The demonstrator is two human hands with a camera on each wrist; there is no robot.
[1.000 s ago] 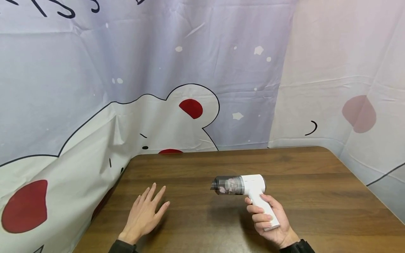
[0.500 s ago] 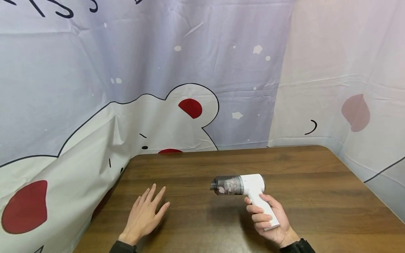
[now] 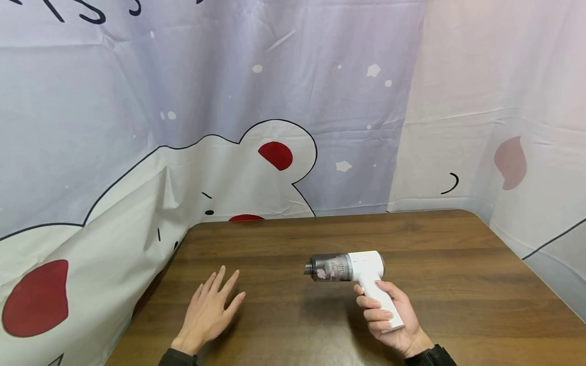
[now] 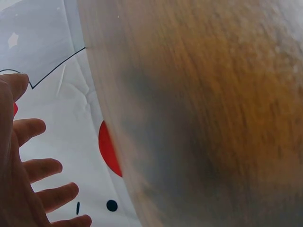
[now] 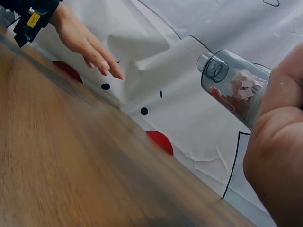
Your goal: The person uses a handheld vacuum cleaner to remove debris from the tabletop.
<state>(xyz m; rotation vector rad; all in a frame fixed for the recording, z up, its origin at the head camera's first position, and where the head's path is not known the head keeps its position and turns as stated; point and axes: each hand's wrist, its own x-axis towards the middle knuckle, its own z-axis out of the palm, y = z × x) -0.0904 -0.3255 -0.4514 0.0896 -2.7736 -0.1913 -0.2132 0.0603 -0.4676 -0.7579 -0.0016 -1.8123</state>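
Observation:
My right hand (image 3: 394, 321) grips the white handle of a handheld vacuum cleaner (image 3: 366, 265), its fingers curled round it. The vacuum is held over the table, its nozzle pointing left. Through its smoky clear dust cup (image 5: 236, 87), bits of pale pink and reddish scrap show in the right wrist view. My left hand (image 3: 208, 311) is spread palm down over the left part of the table, fingers straight and apart, holding nothing. In the right wrist view the left hand (image 5: 85, 40) hovers above the tabletop.
The brown wood-grain table (image 3: 284, 239) has rounded far corners. A printed cloth (image 3: 206, 76) with white cartoon figures and red patches hangs behind and at both sides. A dark cord (image 3: 554, 239) runs beside the right edge.
Both hands and the vacuum cleaner stay nearly in place. Only the head view shifts very slightly, and the cloth at the right has moved a little.

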